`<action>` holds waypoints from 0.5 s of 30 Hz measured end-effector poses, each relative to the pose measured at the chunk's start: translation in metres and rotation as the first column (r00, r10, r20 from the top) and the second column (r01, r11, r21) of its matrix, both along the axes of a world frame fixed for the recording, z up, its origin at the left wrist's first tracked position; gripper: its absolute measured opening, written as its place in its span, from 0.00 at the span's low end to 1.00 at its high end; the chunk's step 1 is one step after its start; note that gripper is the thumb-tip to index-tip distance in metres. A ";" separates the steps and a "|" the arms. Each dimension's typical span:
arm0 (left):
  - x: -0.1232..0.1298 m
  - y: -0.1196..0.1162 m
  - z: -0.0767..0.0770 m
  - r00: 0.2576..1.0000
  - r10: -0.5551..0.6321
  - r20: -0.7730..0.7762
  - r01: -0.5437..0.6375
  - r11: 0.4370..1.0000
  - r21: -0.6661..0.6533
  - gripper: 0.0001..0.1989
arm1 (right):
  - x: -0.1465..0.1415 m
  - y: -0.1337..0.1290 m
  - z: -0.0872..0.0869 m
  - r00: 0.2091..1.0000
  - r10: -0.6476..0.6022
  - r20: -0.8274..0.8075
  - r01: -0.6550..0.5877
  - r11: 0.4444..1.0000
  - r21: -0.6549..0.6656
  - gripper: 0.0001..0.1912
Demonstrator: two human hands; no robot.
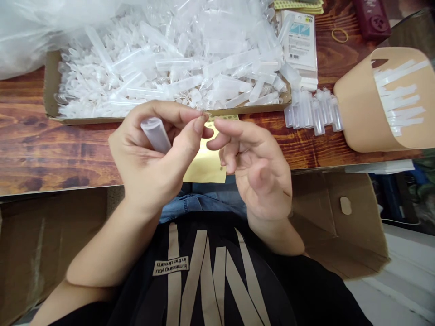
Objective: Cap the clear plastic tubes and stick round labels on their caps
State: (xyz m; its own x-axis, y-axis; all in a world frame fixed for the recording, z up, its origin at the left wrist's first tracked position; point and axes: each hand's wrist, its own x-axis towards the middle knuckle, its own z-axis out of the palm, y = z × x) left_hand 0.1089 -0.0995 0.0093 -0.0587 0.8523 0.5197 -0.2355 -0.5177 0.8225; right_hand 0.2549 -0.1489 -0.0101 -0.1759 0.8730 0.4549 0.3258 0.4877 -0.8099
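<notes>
My left hand (pixel 152 158) is closed around a translucent plastic tube (pixel 158 136), whose wide end sticks out beside the thumb. The rest of that tube is hidden by the fingers. Between the left thumb and forefinger tips a small clear piece (pixel 204 114) shows, too little of it to name. Just to the right is my right hand (pixel 260 170), palm up, fingers loosely curled and apart, holding nothing. Its forefinger tip is close to the left fingertips. Beneath both hands a yellow sticker sheet (pixel 205 165) lies at the table's front edge.
A shallow cardboard tray (pixel 52 90) heaped with clear tubes and small caps stands behind my hands. To the right are several tubes in a cluster (pixel 314 111), a tan bin (pixel 356 99) with white strips, a packaged card (pixel 301 40) and a rubber band (pixel 340 35). Cardboard boxes (pixel 340 222) stand below the table.
</notes>
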 end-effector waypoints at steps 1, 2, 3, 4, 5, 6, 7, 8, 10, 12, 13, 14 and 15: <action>-0.002 0.002 -0.002 0.999 -0.036 -0.017 0.036 0.999 -0.001 0.05 | -0.001 0.001 0.001 0.998 -0.035 -0.052 0.036 0.999 0.011 0.23; -0.005 0.004 -0.004 0.996 -0.078 -0.041 0.077 0.997 -0.019 0.06 | -0.002 0.003 0.002 0.990 -0.079 -0.121 0.082 0.996 0.024 0.20; -0.007 0.005 -0.005 0.991 -0.115 -0.066 0.113 0.993 -0.042 0.07 | -0.002 0.005 0.004 0.977 -0.120 -0.177 0.129 0.991 0.036 0.17; -0.008 0.005 -0.005 0.986 -0.143 -0.089 0.138 0.989 -0.057 0.07 | -0.003 0.008 0.007 0.968 -0.148 -0.203 0.162 0.986 0.050 0.14; -0.008 0.004 -0.005 0.983 -0.151 -0.108 0.144 0.987 -0.068 0.08 | -0.004 0.011 0.011 0.960 -0.171 -0.222 0.189 0.980 0.063 0.11; -0.008 0.003 -0.003 0.983 -0.141 -0.120 0.134 0.989 -0.066 0.09 | -0.004 0.014 0.015 0.954 -0.187 -0.235 0.207 0.976 0.067 0.09; -0.008 0.002 -0.002 0.983 -0.124 -0.135 0.117 0.991 -0.061 0.08 | -0.004 0.016 0.020 0.951 -0.193 -0.241 0.214 0.975 0.064 0.08; -0.007 0.000 0.001 0.982 -0.100 -0.158 0.094 0.994 -0.047 0.08 | -0.003 0.018 0.025 0.952 -0.187 -0.242 0.209 0.976 0.067 0.07; -0.007 -0.002 0.005 0.970 -0.023 -0.243 0.023 1.000 -0.004 0.07 | -0.001 0.020 0.034 0.961 -0.162 -0.223 0.184 0.979 0.083 0.09; -0.008 -0.004 0.007 0.935 0.054 -0.350 -0.034 0.997 0.063 0.07 | 0.001 0.021 0.040 0.975 -0.147 -0.168 0.165 0.981 0.100 0.10; -0.009 -0.004 0.007 0.916 0.081 -0.393 -0.042 0.993 0.106 0.09 | 0.002 0.020 0.042 0.980 -0.148 -0.136 0.163 0.980 0.113 0.11; -0.010 -0.004 0.008 0.898 0.097 -0.428 -0.039 0.989 0.142 0.10 | 0.002 0.020 0.043 0.983 -0.153 -0.099 0.165 0.979 0.124 0.12; -0.011 -0.004 0.008 0.883 0.104 -0.458 -0.034 0.987 0.160 0.11 | 0.003 0.020 0.043 0.985 -0.159 -0.064 0.167 0.976 0.137 0.12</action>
